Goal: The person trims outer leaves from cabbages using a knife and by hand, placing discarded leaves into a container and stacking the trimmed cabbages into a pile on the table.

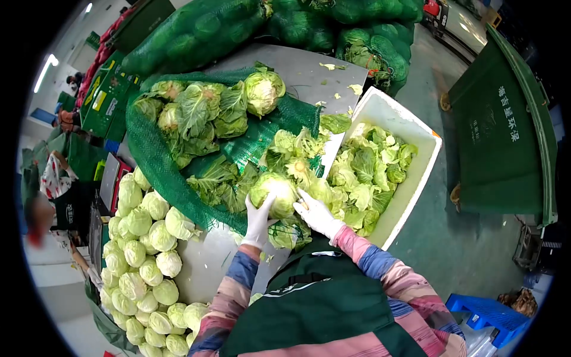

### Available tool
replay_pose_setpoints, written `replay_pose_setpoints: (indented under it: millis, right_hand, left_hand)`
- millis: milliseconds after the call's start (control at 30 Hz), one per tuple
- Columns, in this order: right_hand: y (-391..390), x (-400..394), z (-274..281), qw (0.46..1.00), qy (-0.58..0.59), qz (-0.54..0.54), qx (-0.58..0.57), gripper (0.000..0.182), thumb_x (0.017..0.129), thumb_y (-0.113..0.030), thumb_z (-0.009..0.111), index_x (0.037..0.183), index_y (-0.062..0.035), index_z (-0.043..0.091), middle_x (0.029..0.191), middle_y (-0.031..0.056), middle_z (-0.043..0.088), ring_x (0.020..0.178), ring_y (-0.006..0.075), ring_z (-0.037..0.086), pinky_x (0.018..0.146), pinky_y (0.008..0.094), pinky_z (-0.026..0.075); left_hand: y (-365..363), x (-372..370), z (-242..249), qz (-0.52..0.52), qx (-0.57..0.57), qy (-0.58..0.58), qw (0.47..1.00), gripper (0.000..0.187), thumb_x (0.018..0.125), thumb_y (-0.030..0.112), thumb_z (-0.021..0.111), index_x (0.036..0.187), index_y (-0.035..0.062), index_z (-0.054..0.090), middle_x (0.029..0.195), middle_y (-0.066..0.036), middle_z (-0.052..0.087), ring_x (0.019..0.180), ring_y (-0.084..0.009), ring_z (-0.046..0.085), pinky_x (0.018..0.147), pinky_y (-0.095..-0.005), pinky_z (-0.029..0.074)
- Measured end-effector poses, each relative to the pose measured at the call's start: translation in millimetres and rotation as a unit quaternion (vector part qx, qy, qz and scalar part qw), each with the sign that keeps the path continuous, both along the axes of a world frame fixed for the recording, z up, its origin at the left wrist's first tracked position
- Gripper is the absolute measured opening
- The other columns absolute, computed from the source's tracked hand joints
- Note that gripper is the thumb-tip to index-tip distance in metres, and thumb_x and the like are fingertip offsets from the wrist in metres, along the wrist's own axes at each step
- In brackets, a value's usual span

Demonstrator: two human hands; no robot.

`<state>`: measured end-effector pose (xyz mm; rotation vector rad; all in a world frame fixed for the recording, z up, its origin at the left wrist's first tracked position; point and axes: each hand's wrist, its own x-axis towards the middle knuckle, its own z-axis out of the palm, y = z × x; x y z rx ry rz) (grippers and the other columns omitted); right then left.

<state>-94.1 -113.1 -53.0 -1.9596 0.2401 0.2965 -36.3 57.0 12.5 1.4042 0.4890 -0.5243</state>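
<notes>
A pale green cabbage [276, 191] rests at the near edge of the metal table [297, 71]. My left hand [259, 221], in a white glove, grips its left side. My right hand [318, 214], also gloved, presses on the cabbage's right side by its loose outer leaves. Trimmed leaves [291, 233] hang below the cabbage. Untrimmed cabbages [205, 110] lie on an open green mesh sack [157, 160] just behind it.
A white box [410, 128] of cut leaves stands to the right. Several trimmed cabbages [146, 250] are piled at the left. Full green sacks [196, 33] lie at the back. A green bin [502, 131] stands far right, a blue crate [485, 312] lower right. Another person [56, 196] works at the left.
</notes>
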Motion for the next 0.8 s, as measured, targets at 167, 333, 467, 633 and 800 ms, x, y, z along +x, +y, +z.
replay_pose_setpoints:
  millis: [167,333,467,633,800]
  right_hand:
    - [-3.6,9.6,2.6,0.997,-0.056,-0.04,-0.033,0.049,0.097,-0.036,0.049,0.136,-0.0067,0.048,0.092,0.0245,0.068,0.083,0.0416,0.065,0.078,0.0475,0.052]
    - [7.3,23.2,13.9,0.98,-0.047,0.055,-0.185,0.053,0.1,-0.038,0.044,0.145,-0.0093,0.038,0.076,0.0261,0.065,0.067,0.0441,0.062,0.065,0.0514,0.049]
    - [6.9,33.6,3.7,0.981,-0.061,0.062,-0.172,0.058,0.1,-0.042,0.042,0.149,-0.0128,0.031,0.074,0.0283,0.063,0.066,0.0451,0.062,0.065,0.0523,0.048]
    - [-5.0,50.3,16.1,0.999,0.04,-0.002,-0.035,0.053,0.099,-0.047,0.043,0.138,-0.0111,0.051,0.102,0.0252,0.066,0.094,0.0413,0.064,0.083,0.0436,0.05]
    - [-32.3,39.8,-19.6,0.993,-0.053,-0.056,-0.091,0.046,0.099,-0.042,0.049,0.119,-0.0042,0.064,0.106,0.0232,0.067,0.099,0.0361,0.064,0.088,0.0394,0.048]
  left_hand:
    - [-4.8,3.0,-21.4,0.024,0.047,-0.007,0.999,0.098,0.076,0.024,0.083,0.148,0.0063,0.018,0.132,-0.015,0.047,0.113,-0.0252,0.056,0.081,-0.0404,0.056]
    - [-2.5,5.4,-46.4,0.043,0.058,-0.054,0.996,0.098,0.076,0.022,0.083,0.146,-0.0001,0.018,0.132,-0.016,0.047,0.114,-0.0233,0.054,0.092,-0.0342,0.049]
    - [7.3,0.1,-66.1,0.034,0.053,-0.059,0.996,0.092,0.079,0.025,0.08,0.145,0.0034,0.02,0.132,-0.015,0.047,0.115,-0.0252,0.054,0.087,-0.0395,0.051]
    - [14.1,-10.6,-77.1,0.035,0.098,-0.084,0.991,0.083,0.081,0.027,0.078,0.142,0.0073,0.026,0.131,-0.013,0.048,0.114,-0.0274,0.056,0.077,-0.0469,0.057]
    - [39.1,-27.5,-52.8,0.094,-0.008,-0.032,0.995,0.083,0.078,0.025,0.081,0.141,0.0076,0.03,0.13,-0.013,0.049,0.115,-0.0248,0.054,0.081,-0.0445,0.053]
